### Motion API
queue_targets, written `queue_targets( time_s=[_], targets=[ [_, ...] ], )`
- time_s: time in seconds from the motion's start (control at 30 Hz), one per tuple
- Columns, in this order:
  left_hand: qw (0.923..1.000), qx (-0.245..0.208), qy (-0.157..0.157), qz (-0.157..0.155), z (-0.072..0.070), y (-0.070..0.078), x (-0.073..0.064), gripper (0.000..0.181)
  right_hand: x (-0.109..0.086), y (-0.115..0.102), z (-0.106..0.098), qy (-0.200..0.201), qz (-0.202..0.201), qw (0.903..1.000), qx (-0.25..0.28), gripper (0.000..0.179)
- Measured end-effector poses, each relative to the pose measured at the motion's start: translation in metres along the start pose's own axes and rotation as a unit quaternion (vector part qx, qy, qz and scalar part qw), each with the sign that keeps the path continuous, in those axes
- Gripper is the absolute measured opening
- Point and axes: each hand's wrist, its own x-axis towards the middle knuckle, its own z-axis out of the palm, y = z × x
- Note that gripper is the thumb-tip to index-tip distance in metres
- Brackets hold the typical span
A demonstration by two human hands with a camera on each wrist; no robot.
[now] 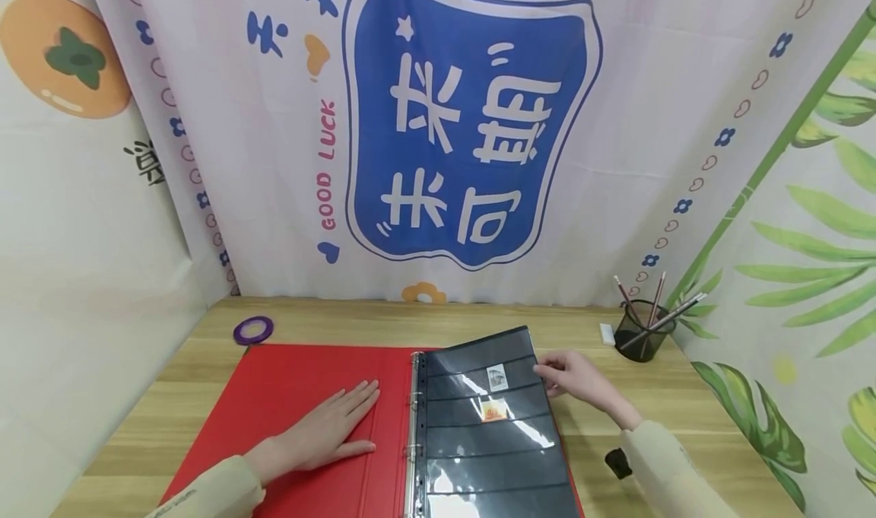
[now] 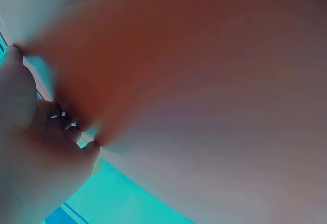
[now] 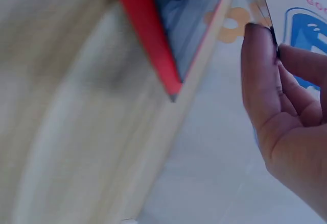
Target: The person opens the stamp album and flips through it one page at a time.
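A red ring binder (image 1: 301, 381) lies spread on the table, its metal rings (image 1: 413, 427) running down the middle. On its right half is a black stamp album page (image 1: 493, 457) with clear strip pockets, holding a grey-white stamp (image 1: 497, 377) and an orange-yellow stamp (image 1: 493, 410). My right hand (image 1: 578, 377) pinches the page's right edge between thumb and fingers, and the page's far corner is lifted. In the right wrist view the thumb (image 3: 259, 66) presses against that thin edge. My left hand (image 1: 328, 427) rests flat on the red inside cover, fingers straight.
A purple tape roll (image 1: 253, 329) lies behind the binder at the left. At the back right stand a black mesh pen holder (image 1: 643, 335) with several pencils and a white eraser (image 1: 607, 334). A small black object (image 1: 618, 463) sits by the right sleeve.
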Motion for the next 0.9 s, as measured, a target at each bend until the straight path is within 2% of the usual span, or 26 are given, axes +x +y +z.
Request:
queue_targets(
  time_s=[0.4, 0.67, 0.9],
  targets=[
    [0.9999, 0.007, 0.005, 0.013, 0.001, -0.002, -0.002, 0.087, 0.013, -0.056, -0.010, 0.045, 0.026, 0.9957, 0.077, 0.046],
    [0.9997, 0.008, 0.006, 0.021, -0.004, 0.000, -0.003, 0.086, 0.028, -0.089, -0.007, 0.052, 0.032, 0.9927, 0.104, 0.043],
    [0.9997, 0.007, 0.006, 0.021, -0.004, 0.002, -0.003, 0.085, 0.042, -0.115, 0.002, 0.048, 0.016, 0.9900, 0.132, 0.040]
  ],
)
